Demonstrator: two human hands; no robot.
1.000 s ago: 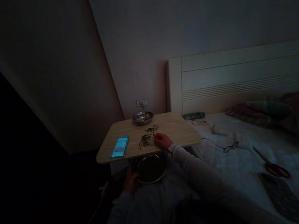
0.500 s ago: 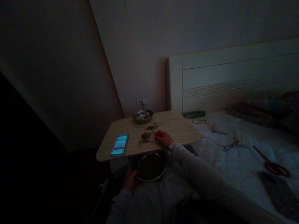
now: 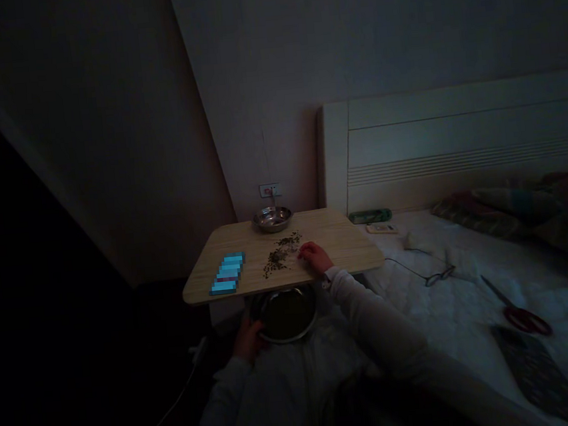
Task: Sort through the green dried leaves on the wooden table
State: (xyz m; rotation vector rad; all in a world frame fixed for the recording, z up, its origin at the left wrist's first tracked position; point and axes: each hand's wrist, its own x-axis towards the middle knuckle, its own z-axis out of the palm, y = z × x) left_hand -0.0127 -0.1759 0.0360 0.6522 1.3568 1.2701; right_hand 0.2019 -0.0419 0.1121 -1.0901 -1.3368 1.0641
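Small dark greenish grains (image 3: 277,259) lie scattered in two loose patches on a small wooden table (image 3: 346,234). Just right of them, my right hand (image 3: 315,258) hovers low over or rests on the tabletop, its fingers bent and drawn together. Whatever may be between the fingertips is too small and dark to make out. Below the table's near edge, my left hand (image 3: 248,339) grips the left rim of a round metal basin (image 3: 296,338). The basin sits at my lap, partly under the table, and its inside looks dark. A shiny metal bowl (image 3: 272,219) stands at the table's back edge.
A lit phone (image 3: 228,273) lies on the table's left side. On the bed to the right are glasses (image 3: 439,276), scissors (image 3: 517,311), a dark patterned flat object (image 3: 537,369), a pale remote (image 3: 382,229) and a green case (image 3: 371,216). A wall socket (image 3: 270,190) is behind the bowl.
My right hand has shifted slightly right, away from the grains, and the near patch looks a little spread. My left hand keeps its hold on the basin.
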